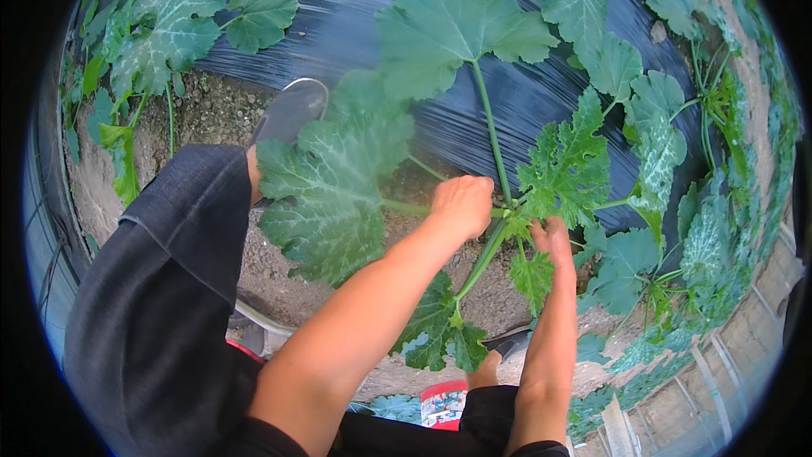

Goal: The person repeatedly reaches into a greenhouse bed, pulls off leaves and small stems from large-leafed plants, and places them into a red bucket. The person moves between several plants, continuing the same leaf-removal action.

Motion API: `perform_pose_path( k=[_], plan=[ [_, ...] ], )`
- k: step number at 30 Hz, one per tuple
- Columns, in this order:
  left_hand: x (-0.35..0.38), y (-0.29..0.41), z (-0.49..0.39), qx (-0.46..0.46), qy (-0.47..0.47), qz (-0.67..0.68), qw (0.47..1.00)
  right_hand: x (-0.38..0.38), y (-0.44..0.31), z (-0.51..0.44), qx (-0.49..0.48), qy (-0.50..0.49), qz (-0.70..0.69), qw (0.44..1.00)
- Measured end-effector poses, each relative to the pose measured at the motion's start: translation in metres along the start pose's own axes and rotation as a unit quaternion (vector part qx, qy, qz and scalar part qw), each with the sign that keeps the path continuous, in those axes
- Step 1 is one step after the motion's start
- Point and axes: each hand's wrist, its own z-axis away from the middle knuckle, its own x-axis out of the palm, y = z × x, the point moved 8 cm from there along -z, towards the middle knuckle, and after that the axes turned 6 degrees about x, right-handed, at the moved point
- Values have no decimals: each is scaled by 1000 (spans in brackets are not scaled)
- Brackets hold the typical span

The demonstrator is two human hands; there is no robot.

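A squash plant, probably zucchini, spreads before me, with its crown (515,211) between my two hands. My left hand (462,204) is closed around the pale green stalk (406,207) of a broad, silver-veined leaf (333,197) on the left. My right hand (550,240) reaches in at the crown's right side. Its fingertips are partly covered by a jagged young leaf (564,168), so what they touch is unclear. Another large leaf (453,32) stands on a long upright stalk (488,124) beyond my hands. Lower leaves (441,327) hang between my forearms.
Black plastic mulch film (342,19) covers the bed beyond bare soil (288,279). More squash plants grow at left (168,25) and right (653,120). My shoe (292,111) rests beside the film. A red-and-white bucket (443,405) stands below, near my leg.
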Motion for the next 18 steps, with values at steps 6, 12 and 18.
perform_pose_path(
  k=[6,12,18],
  plan=[
    [32,-4,-35,27,-80,35,996,7,28,15,96,98,-297,945],
    [82,-14,-58,-39,-178,292,939,-1,25,27,110,148,-335,924],
    [94,-23,-54,-115,-111,429,889,0,32,33,153,138,-348,914]
  ],
)
